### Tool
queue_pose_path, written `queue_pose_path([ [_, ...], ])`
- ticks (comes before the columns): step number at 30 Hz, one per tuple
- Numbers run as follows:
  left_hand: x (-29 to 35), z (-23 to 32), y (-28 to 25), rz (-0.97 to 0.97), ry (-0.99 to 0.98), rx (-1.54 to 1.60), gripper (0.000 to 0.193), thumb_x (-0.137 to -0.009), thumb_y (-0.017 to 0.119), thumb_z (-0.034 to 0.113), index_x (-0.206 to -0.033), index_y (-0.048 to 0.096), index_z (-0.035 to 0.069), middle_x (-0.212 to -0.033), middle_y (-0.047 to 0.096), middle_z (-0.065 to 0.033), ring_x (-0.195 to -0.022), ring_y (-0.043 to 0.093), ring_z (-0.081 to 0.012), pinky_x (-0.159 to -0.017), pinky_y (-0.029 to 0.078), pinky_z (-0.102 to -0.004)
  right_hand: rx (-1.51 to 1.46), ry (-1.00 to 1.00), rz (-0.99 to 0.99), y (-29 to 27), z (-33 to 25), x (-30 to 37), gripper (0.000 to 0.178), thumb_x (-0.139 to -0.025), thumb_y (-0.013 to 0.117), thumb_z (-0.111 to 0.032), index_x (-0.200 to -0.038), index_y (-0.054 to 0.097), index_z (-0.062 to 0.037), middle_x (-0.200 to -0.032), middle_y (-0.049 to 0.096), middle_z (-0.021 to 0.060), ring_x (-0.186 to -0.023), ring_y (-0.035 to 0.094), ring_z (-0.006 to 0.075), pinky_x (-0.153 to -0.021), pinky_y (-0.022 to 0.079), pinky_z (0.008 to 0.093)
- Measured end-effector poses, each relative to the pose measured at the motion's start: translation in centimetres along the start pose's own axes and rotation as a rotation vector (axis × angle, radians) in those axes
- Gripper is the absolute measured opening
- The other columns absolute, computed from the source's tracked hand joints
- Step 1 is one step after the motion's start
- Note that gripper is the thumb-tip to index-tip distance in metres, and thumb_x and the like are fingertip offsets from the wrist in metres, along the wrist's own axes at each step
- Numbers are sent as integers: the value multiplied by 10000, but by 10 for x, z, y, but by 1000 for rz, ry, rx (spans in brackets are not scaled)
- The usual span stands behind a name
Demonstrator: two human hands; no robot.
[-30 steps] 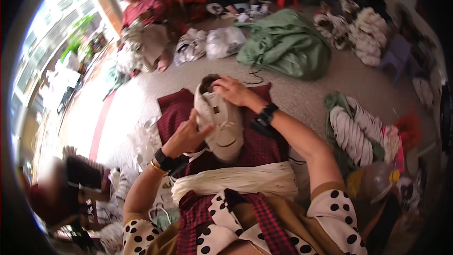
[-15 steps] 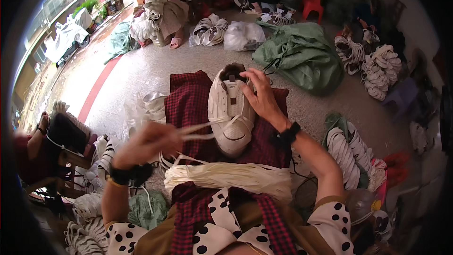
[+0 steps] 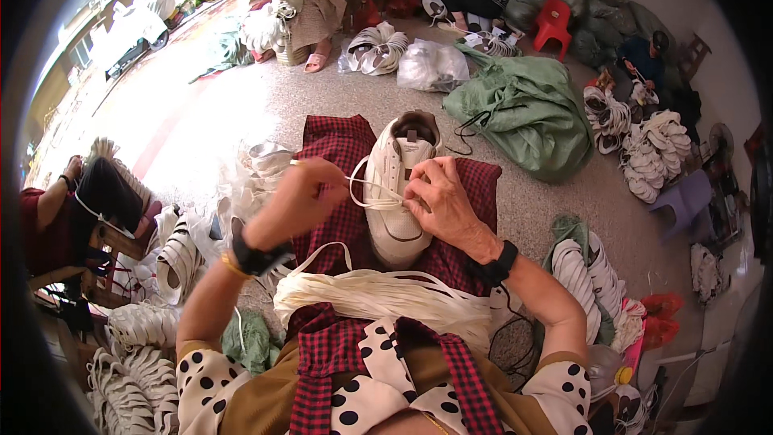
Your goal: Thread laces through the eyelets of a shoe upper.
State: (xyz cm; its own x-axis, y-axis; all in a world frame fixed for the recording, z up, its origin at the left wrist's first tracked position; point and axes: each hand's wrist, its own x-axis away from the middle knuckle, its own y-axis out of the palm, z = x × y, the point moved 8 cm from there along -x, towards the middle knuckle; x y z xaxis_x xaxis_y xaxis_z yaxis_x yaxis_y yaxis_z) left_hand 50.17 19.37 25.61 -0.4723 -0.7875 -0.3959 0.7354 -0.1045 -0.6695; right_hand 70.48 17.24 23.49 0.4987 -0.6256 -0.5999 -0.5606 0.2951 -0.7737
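A cream sneaker (image 3: pixel 392 229) lies on the red-and-black checked cloth (image 3: pixel 330 141) over my lap, toe toward me. A pale shoelace (image 3: pixel 354 180) runs from its lowest eyelets to my left hand (image 3: pixel 302 200), which is closed on it just left of the shoe, slightly blurred. My right hand (image 3: pixel 444 208) rests over the shoe's right side, thumb and fingers pinched at the lace by the eyelets; the fingertips partly hide the lace there. Across my lap, closer to me, lies a thick bundle of pale laces (image 3: pixel 378 302), one loop rising from it.
Stacked shoe uppers stand at left (image 3: pixel 133 387) and right (image 3: pixel 576 266). Clear plastic bags (image 3: pixel 258 169) lie left of the cloth. Beyond the shoe sits a large green sack (image 3: pixel 531 113), with a red stool (image 3: pixel 552 26) behind it. Other people sit at the back, left and far right.
My right hand has come down from above the shoe's opening to the lace at its eyelets. My left hand has moved up and right, toward the shoe, slackening the lace into a loop.
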Motion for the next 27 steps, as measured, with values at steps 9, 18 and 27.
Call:
queue_pose_path([
  [9,6,21,76,-38,138,-237,148,-798,727,127,-885,652,34,-958,557,-107,-900,505,-291,-805,407,-398,-1156,523,-103,4,52,-4,301,-1059,404,-363,-1068,540,-94,-844,630,-5,-875,648,121,-771,478,272],
  [18,-50,111,-2,-225,0,565,408,-1034,518,298,-809,638,-20,-664,594,-2,-596,509,-65,-534,415,-259,-1122,479,-55,13,57,-20,273,-1028,459,-290,-962,608,-71,-768,622,0,-821,618,93,-733,463,235],
  [27,-88,51,19,-50,-37,684,348,-1051,499,287,-1141,653,-12,-945,682,-23,-888,629,-118,-830,504,-321,-1891,384,-32,-67,6,-28,204,-1016,498,-199,-1001,586,-15,-635,515,-33,-514,351,20,-540,305,191],
])
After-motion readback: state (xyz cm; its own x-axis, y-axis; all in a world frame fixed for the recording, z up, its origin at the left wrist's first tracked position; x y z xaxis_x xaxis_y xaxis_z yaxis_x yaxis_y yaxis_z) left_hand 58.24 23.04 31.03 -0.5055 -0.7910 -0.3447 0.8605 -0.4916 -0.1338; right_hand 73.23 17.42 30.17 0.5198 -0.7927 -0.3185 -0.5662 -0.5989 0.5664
